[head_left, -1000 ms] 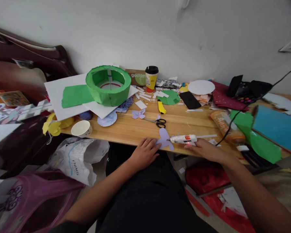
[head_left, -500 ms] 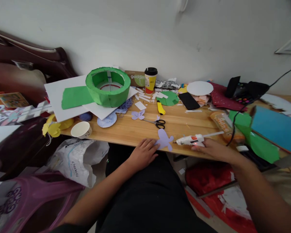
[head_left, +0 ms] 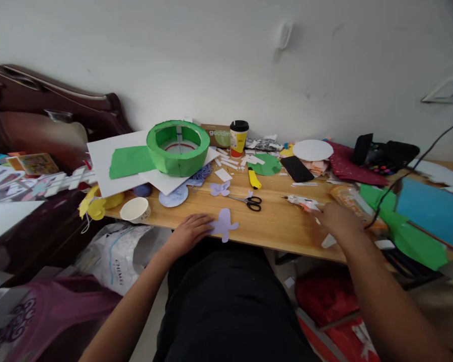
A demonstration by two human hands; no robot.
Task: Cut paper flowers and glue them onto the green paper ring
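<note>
My left hand (head_left: 191, 232) is at the front edge of the table, its fingertips on one petal of a purple paper flower cutout (head_left: 223, 224). The cutout lies flat to the right of those fingers. In my right hand (head_left: 337, 220) is a white hot glue gun (head_left: 302, 202), nozzle pointing left above the tabletop; part of its body is hidden by the fingers. Black-handled scissors (head_left: 253, 203) lie between the two hands, with a smaller purple paper flower (head_left: 219, 189) by their blades.
Behind are a green paper ring (head_left: 179, 168), a yellow cutter (head_left: 254, 179), a lidded cup (head_left: 238, 138) and a phone (head_left: 296, 169). A white paper bowl (head_left: 135, 210) stands at the left edge. A dark cable (head_left: 411, 173) runs down on the right, near a plastic packet (head_left: 353, 201).
My left hand has slid left together with the purple cutout. My right hand has moved the glue gun away from the cutout, to the right and back, and turned it. The view has shifted.
</note>
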